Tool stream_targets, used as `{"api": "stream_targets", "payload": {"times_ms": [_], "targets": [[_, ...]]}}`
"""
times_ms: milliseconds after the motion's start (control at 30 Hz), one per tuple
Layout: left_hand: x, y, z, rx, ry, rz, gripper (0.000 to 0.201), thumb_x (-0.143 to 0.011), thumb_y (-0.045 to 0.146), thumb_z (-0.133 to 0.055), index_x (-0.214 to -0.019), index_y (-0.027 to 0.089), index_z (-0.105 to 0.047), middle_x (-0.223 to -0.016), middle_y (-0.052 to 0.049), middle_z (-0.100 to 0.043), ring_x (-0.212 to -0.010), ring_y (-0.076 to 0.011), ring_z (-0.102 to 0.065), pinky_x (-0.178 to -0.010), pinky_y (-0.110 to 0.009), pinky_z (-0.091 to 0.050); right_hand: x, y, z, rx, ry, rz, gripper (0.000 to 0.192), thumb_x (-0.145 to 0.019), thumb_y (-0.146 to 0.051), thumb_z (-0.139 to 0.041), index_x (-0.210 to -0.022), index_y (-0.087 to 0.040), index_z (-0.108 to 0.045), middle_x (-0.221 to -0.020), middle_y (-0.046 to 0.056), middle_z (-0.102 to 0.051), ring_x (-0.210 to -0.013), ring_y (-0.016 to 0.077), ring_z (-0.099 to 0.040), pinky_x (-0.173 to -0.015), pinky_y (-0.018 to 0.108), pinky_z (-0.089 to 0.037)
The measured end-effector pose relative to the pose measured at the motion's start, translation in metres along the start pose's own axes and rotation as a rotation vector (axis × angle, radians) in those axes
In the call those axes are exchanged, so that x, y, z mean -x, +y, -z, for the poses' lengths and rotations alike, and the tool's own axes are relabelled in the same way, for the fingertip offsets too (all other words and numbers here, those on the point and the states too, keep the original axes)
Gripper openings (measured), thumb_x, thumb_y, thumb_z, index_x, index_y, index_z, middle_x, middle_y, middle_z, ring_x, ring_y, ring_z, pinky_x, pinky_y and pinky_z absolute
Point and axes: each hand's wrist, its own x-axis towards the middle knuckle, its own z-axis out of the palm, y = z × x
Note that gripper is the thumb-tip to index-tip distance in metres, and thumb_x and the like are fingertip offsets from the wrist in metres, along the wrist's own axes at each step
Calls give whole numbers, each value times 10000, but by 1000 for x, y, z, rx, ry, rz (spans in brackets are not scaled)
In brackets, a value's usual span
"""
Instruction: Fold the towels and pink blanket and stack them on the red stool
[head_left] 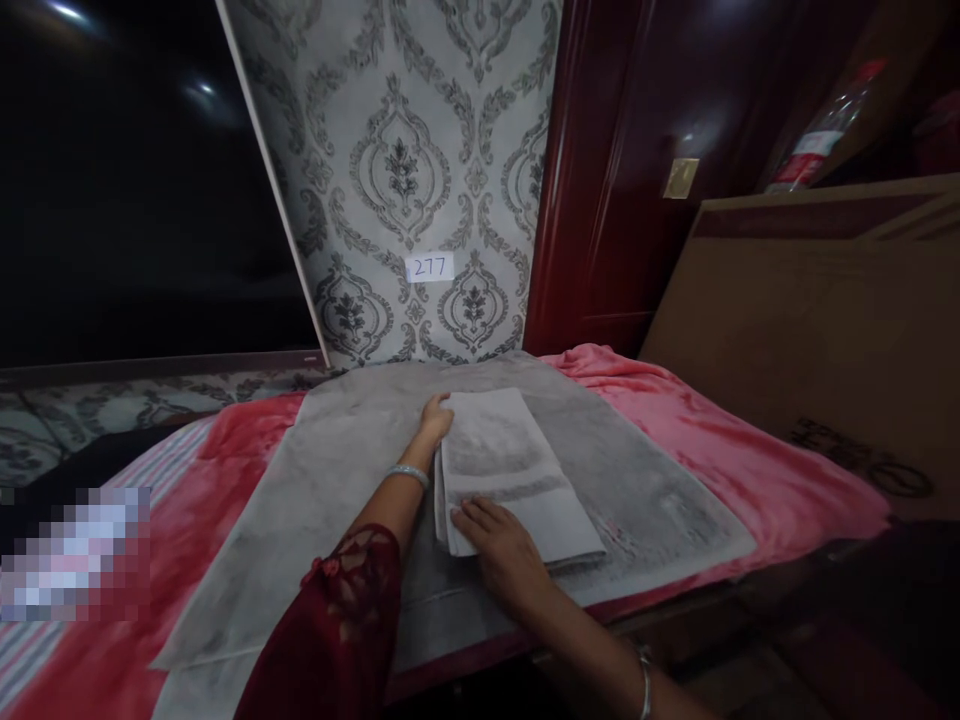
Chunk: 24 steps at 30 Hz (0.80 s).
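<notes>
A folded grey-white sheet [495,440], cloth or paper, lies in several layers on a larger grey cloth [360,420]. My left hand [435,415], a bangle on its wrist, pinches the sheet's far left edge with the thumb over the top. Its other fingers are mostly hidden. Closer to me, my right hand [506,550] rests on the sheet's near left corner, its fingers stretched out flat over the top layer. The right thumb does not show clearly.
Under the grey cloth spreads a red and pink blanket [712,430]. A dark screen [135,200] stands at the left. On the right, a large cardboard box [810,330] leans near a bottle [821,140]. A patterned wall bears a paper label [430,267] reading 277.
</notes>
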Motion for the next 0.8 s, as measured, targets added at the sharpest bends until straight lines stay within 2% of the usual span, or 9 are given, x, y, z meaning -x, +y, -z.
{"api": "stream_targets", "payload": {"times_ms": [167,267,467,567,633,700,800], "targets": [[-1,-8,8,-194,41,18,526,-656,72,-651,-1175,161,-660,-986,-64,-734,-889,-206,-692,-768,-257,-528,5,-2,-9,60,-14,12,570,-871,4,-487,-1370,-234,-628,-1419,97,-598,-1364,256,-502,-1078,417,-452],[-2,-12,14,-296,81,36,543,-664,82,-659,-1201,155,-623,-1016,-75,-728,-938,-210,-688,-770,-249,-520,7,-4,-13,62,-7,33,532,-888,-6,-490,-1352,-219,-639,-1381,109,-626,-1359,250,-509,-1072,405,-454],[-10,-8,7,-446,113,51,439,-654,99,-731,-1083,149,-654,-1038,-105,-728,-1017,-239,-678,-788,-259,-506,9,0,-14,70,-21,69,505,-907,-47,-515,-1369,-218,-627,-1406,123,-604,-1365,269,-497,-1067,435,-452],[-15,-7,4,-496,94,81,269,-662,68,-750,-916,134,-691,-899,-91,-726,-955,-244,-695,-763,-274,-507,9,1,-10,66,-3,70,512,-905,-25,-492,-1358,-219,-633,-1387,115,-621,-1361,263,-500,-1056,430,-458],[-17,-7,5,-517,86,106,111,-761,142,-751,-846,136,-680,-839,-57,-707,-883,-212,-694,-754,-293,-522,9,1,-7,54,32,68,527,-903,-11,-472,-1355,-227,-635,-1381,98,-630,-1355,252,-505,-1067,420,-450],[-17,-9,8,-527,93,123,122,-857,247,-720,-838,140,-664,-832,-25,-689,-825,-175,-680,-746,-306,-538,8,1,-4,51,59,81,531,-904,-17,-474,-1368,-228,-623,-1386,93,-627,-1357,246,-500,-1089,418,-430],[-14,-12,11,-524,105,123,175,-893,295,-692,-826,138,-655,-797,-6,-673,-748,-147,-656,-703,-293,-536,9,-1,-4,64,29,115,489,-909,-57,-520,-1362,-208,-624,-1370,105,-636,-1343,257,-511,-1079,413,-439]]}}
